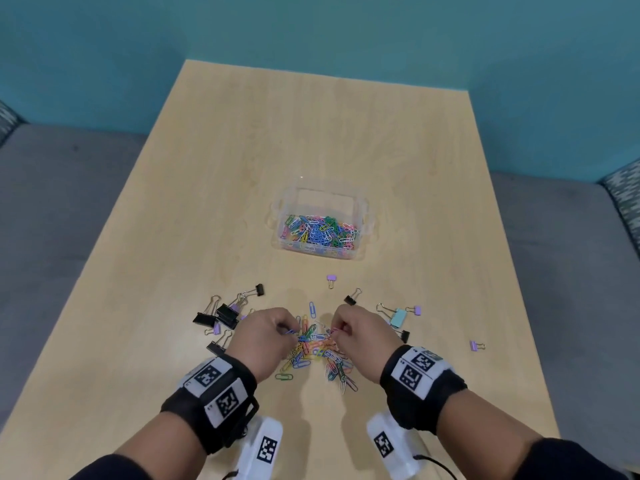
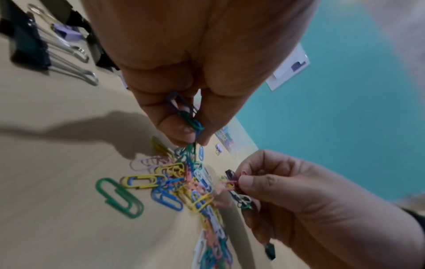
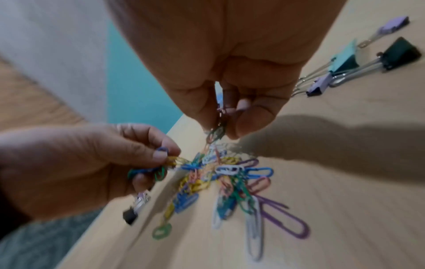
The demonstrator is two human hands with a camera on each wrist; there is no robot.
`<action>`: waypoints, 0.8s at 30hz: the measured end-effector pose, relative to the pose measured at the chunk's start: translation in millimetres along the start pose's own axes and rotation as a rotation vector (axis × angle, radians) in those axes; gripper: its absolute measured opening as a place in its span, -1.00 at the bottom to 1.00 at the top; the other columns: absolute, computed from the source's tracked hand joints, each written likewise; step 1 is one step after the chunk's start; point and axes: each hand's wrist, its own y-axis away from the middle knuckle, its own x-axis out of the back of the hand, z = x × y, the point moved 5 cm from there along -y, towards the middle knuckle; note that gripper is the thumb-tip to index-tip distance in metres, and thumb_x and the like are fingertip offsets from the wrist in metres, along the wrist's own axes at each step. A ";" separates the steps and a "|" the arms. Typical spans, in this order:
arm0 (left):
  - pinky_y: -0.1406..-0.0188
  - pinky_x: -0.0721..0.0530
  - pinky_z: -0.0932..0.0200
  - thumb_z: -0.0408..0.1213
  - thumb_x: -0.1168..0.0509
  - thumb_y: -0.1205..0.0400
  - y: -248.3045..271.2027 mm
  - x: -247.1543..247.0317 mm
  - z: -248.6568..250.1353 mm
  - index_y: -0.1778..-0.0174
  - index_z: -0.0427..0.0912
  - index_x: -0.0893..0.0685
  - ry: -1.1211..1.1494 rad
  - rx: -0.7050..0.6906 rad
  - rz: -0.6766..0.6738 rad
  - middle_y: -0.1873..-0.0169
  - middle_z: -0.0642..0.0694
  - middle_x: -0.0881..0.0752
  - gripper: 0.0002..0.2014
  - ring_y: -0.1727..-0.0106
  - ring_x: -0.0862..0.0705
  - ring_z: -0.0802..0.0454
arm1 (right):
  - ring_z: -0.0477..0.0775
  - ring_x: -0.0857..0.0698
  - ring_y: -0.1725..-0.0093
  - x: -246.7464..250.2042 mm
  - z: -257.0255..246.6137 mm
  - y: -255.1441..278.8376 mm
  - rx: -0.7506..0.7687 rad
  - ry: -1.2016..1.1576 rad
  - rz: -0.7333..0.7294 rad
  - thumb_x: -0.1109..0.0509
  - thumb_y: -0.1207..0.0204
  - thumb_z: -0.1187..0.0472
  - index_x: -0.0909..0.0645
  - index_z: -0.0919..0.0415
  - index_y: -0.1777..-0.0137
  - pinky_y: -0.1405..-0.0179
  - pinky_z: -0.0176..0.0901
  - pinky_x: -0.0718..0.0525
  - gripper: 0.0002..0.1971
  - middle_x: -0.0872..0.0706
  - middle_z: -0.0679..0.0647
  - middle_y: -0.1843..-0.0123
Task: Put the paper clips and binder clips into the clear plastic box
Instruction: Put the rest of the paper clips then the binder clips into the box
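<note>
Teal walls stood behind a pale wooden desk (image 1: 214, 188), and both hands worked low over the loose paper clips (image 1: 317, 348) near its front edge. The left hand (image 1: 263, 336) was curled tight, thumb and fingertips (image 2: 181, 130) pinching a few clips (image 2: 186, 112), blue and green ones, just above the heap; from the left wrist view they hung down from the pinch toward the pile. The right hand (image 1: 362, 336) was curled too, thumb against forefinger, pinching pink and dark clips (image 2: 232, 182) at the right side of the heap, with more gathered inside its bent fingers (image 3: 243, 125). The hands sat near each other, not touching, the heap between them.

The box (image 1: 320, 225) stood further back on the desk, well apart from the hands, open, with a bed of coloured clips already on its floor. Binder clips lay on the desk on both sides: a black cluster (image 1: 221, 315) with small purple ones left of the left hand, a mint one (image 1: 398, 317) and a black one (image 1: 351, 299) by the right hand, one purple (image 1: 331, 279) between heap and box, another purple (image 1: 476, 345) far off right.
</note>
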 end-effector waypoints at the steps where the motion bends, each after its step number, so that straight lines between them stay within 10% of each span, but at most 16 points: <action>1: 0.46 -0.62 0.15 -0.49 -0.42 -0.41 -0.9 1.4 0.0 0.33 -0.08 -0.73 0.053 0.027 -0.016 0.50 0.00 -0.65 -0.81 0.55 -0.61 0.06 | -0.03 -0.56 0.32 1.7 2.3 -1.7 -0.036 -0.057 -0.016 -0.31 -0.54 0.21 -0.56 0.09 0.17 0.28 -0.10 -0.55 -0.93 -0.58 -0.07 0.32; 10: 0.47 -0.45 0.12 -0.59 -0.40 -0.43 -18.9 28.6 35.1 0.27 -0.26 -0.74 0.314 0.083 -0.083 0.59 -0.09 -0.65 -0.86 0.58 -0.56 -0.01 | 0.01 -0.54 0.59 30.8 -1.5 -25.0 -0.230 -0.564 -0.112 -0.39 -0.49 0.26 -0.59 0.05 0.31 0.53 -0.15 -0.42 -0.84 -0.64 -0.05 0.55; 14: 0.62 -0.59 0.28 -0.66 -0.37 -0.45 -58.4 53.0 77.1 0.29 -0.32 -0.70 0.416 0.059 0.046 0.46 -0.22 -0.64 -0.84 0.55 -0.55 0.00 | 0.03 -0.56 0.54 75.4 -13.5 -61.6 -0.200 -0.670 0.075 -0.37 -0.54 0.36 -0.57 0.16 0.27 0.59 -0.20 -0.54 -0.82 -0.60 0.14 0.43; 17: 0.35 -0.76 0.12 -0.62 -0.38 -0.47 -89.9 61.1 107.6 0.39 -0.24 -0.67 0.392 0.019 0.131 0.44 -0.21 -0.64 -0.79 0.46 -0.59 -0.05 | 0.01 -0.59 0.55 101.0 -24.2 -87.6 -0.207 -0.620 0.212 -0.36 -0.55 0.36 -0.55 0.16 0.28 0.55 -0.15 -0.61 -0.82 -0.61 0.13 0.39; 21: 0.00 -0.76 -0.19 -0.48 -0.39 -0.50 -110.2 56.1 127.0 0.29 -0.14 -0.68 0.309 -0.012 0.168 0.40 -0.15 -0.67 -0.86 0.44 -0.67 -0.10 | 0.11 -0.73 0.42 111.2 -38.3 -105.0 -0.212 -0.548 0.213 -0.36 -0.57 0.26 -0.61 0.17 0.05 0.23 0.10 -0.81 -0.99 -0.69 0.15 0.27; 24: -0.11 -0.69 0.03 -0.31 -0.36 -0.54 -101.4 63.1 124.7 -0.04 -0.13 -0.71 0.088 -0.105 0.203 0.08 -0.15 -0.75 -0.83 0.16 -0.72 -0.13 | 0.21 -0.75 0.01 117.4 -37.2 -96.9 -0.154 -0.238 0.221 -0.32 -0.57 0.13 -0.57 0.16 -0.31 -0.11 0.16 -0.71 -0.67 -0.73 0.14 -0.04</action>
